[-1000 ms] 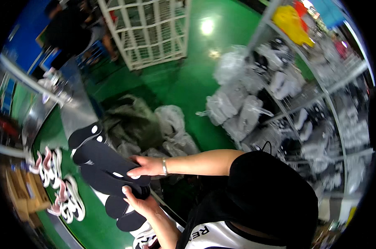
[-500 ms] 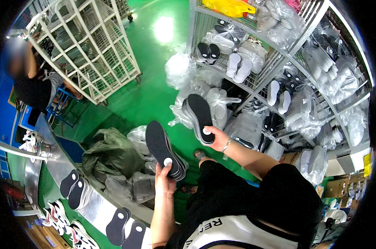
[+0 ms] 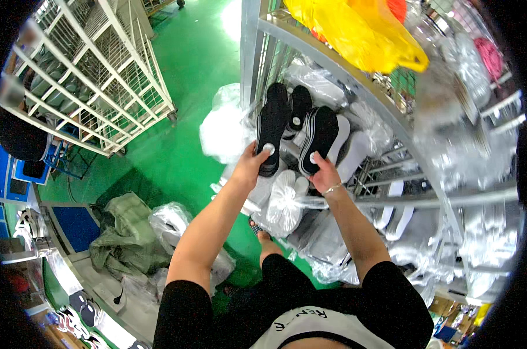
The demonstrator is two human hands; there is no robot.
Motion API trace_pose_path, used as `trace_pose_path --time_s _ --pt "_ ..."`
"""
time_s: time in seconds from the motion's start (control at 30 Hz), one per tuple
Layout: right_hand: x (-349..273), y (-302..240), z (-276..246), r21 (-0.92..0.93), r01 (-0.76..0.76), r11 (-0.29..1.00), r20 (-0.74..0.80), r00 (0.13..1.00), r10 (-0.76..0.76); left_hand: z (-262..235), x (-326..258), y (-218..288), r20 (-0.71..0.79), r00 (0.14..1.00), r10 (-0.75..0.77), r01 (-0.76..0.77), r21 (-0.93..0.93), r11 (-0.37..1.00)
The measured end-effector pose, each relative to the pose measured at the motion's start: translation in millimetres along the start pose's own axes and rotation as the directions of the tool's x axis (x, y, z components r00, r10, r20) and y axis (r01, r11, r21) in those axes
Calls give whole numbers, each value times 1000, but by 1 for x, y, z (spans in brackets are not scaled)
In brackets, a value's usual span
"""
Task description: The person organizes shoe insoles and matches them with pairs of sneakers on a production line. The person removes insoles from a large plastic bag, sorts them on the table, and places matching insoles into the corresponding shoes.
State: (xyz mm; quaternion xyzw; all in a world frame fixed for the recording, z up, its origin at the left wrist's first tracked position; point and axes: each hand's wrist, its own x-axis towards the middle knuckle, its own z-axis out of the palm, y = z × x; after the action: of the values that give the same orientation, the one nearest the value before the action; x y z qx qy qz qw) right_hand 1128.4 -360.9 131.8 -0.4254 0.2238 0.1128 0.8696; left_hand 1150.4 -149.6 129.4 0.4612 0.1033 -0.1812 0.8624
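My left hand [image 3: 253, 166] is closed round the heel end of a stack of black insoles [image 3: 272, 119], the thumb near a round white sticker. In my right hand [image 3: 325, 175] is a second stack of black insoles [image 3: 320, 132] with pale layers along its edge, the thumb beside its own white sticker. Both stacks are held toe end away from me, side by side at the metal shelf rack. Between and behind them another black insole pair [image 3: 300, 104] shows on the shelf. White insoles [image 3: 352, 156] lie just right of the right-hand stack, partly covered by it.
Bagged insoles [image 3: 288, 200] are heaped below my hands. A yellow plastic bag [image 3: 359, 32] lies on the shelf above. A white wire cage trolley [image 3: 153, 87] stands at the far left, near another person [image 3: 19, 136]. Green sacking [image 3: 127, 232] and a metal bench [image 3: 109, 328] are at lower left.
I have turned and stepped toward the rack. Both hands, each with its stack of insoles, have moved from over the floor to the shelf, and the stacks are now closer together.
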Motion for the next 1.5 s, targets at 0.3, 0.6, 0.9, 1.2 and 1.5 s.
trace_pose_path --time_s 0.3,0.6,0.9,1.2,1.5 --pt "172 -27 -5 -718 -172 674 -243 970 -11 14 184 -37 -179 975 130 -64 334 940" --pt "62 8 -32 -513 22 858 -137 985 -107 -28 53 -40 -409 875 259 19 563 826" --pt "-48 149 15 -920 126 371 316 799 512 -174 -351 -34 -814 -127 567 335 503 797" --pt "-287 372 254 -292 923 249 718 40 695 -222 -663 -124 -489 -729 479 550 -3 835" --pt "-484 543 295 453 854 258 559 -497 664 -233 -683 -146 -701 -604 378 602 -90 794"
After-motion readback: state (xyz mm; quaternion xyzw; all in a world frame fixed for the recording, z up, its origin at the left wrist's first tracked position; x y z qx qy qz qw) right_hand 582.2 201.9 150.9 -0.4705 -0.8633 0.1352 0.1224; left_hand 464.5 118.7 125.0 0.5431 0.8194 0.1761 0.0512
